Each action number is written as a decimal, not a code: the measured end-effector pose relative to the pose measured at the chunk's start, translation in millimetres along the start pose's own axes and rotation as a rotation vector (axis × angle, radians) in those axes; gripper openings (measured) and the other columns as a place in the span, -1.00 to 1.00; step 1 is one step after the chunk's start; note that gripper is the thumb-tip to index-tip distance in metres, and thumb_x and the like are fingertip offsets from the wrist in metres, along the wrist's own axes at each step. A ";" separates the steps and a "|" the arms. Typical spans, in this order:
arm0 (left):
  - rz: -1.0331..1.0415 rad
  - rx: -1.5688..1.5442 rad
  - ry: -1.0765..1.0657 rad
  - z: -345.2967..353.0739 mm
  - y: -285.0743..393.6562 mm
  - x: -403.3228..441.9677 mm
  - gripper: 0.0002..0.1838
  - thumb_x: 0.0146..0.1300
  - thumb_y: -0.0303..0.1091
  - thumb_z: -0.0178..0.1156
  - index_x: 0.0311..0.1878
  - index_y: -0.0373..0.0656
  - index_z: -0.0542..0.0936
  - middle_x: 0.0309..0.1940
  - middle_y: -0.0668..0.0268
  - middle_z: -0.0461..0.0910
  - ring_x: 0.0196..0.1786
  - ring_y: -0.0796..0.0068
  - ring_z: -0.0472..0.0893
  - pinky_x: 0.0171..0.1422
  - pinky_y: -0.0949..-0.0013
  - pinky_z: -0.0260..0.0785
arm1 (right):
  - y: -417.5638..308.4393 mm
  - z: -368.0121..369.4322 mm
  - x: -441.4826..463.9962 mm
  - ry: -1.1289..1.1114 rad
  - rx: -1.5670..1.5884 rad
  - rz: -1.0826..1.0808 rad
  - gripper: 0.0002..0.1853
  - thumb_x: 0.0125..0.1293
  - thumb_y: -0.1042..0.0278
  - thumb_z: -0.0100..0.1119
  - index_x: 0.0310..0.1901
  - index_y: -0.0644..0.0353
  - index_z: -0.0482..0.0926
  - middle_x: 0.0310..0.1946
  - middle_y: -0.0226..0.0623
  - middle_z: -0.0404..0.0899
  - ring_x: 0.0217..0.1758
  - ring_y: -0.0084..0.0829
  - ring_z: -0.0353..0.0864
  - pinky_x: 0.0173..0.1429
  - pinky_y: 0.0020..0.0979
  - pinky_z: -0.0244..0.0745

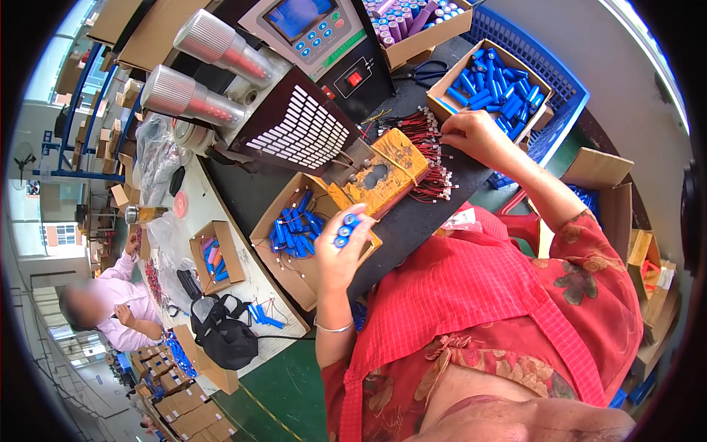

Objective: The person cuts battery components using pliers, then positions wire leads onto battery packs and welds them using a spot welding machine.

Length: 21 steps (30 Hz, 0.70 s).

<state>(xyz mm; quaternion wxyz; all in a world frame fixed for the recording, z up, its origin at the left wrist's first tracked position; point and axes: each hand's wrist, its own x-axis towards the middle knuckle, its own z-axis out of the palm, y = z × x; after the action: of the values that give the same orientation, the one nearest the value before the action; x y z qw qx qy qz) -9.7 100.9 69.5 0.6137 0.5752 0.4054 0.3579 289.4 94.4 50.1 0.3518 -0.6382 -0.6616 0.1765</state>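
Three blue cylindrical cells (344, 230), counted by their exposed ends, sat side by side in the left hand (339, 258). Its fingers were curled around them, grip closed, just beside the near end of an orange-yellow block (401, 158) with dark patches on its top.

Right hand (482, 138): at the edge of a bundle of red-and-black wire leads (437, 180) with white connectors, thumb and fingertips drawn in close. Could not tell whether they met or had a lead between them. The bundle lay on the black desk (390, 259), along the far side of the block from the left hand.

Spot welder (302, 132): stood beyond the block, perforated dark housing, its tip reaching down over the block. Two ridged silver cylinders (210, 44) projected from it; a control panel (313, 33) with a screen and blue buttons stood alongside.

Supplies: an open carton (297, 289) of blue cells with leads, left of the block; a second carton (441, 100) of blue cells, near the right hand, at a blue plastic basket (526, 53); a third carton (436, 34) of purple and blue cells, beside the control panel.

Farther left, a black bag (224, 335) rested on a pale surface; a co-worker in a pink shirt (138, 302) was beyond it.
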 end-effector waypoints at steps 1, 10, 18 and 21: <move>0.015 0.031 -0.035 9.1 -2.1 3.6 -0.73 0.13 -0.50 0.21 -0.08 -0.33 0.52 -0.37 0.34 0.54 -0.38 0.66 0.51 -0.30 0.60 0.40 | -2.6 -3.0 1.2 0.000 -0.001 -0.004 -0.88 0.02 0.42 0.22 -0.42 0.29 0.58 -0.53 -0.13 0.57 -0.43 -0.25 0.60 -0.34 -0.37 0.48; 0.176 0.122 -0.135 49.5 -0.3 26.8 -0.76 0.16 -0.46 0.20 -0.10 -0.29 0.53 -0.38 0.36 0.51 -0.38 0.68 0.50 -0.30 0.59 0.40 | 3.3 7.5 1.1 0.015 -0.087 -0.218 -0.91 0.07 0.50 0.10 -0.39 0.30 0.54 -0.47 -0.10 0.51 -0.33 -0.14 0.56 -0.25 -0.29 0.48; 0.099 0.091 -0.090 41.0 -11.3 17.3 -0.73 0.17 -0.49 0.17 -0.06 -0.36 0.50 -0.33 0.27 0.56 -0.37 0.62 0.53 -0.26 0.55 0.44 | 24.7 50.3 -7.6 -0.254 -0.576 0.025 -0.81 0.01 0.27 0.19 -0.52 0.23 0.59 -0.48 -0.11 0.57 -0.40 -0.14 0.60 -0.28 -0.21 0.53; 0.086 0.012 -0.063 40.4 -11.5 17.1 -0.72 0.16 -0.52 0.17 -0.05 -0.36 0.48 -0.32 0.24 0.56 -0.33 0.56 0.56 -0.26 0.52 0.46 | 18.8 32.4 -7.7 -0.166 -0.216 0.018 -0.84 -0.03 0.33 0.21 -0.51 0.26 0.59 -0.57 -0.06 0.54 -0.44 -0.15 0.59 -0.33 -0.23 0.49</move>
<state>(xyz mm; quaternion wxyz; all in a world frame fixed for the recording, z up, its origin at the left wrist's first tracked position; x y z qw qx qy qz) 33.8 98.6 57.0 0.6066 0.6068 0.3629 0.3634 280.0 96.2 13.1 0.2234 -0.6616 -0.6977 0.1598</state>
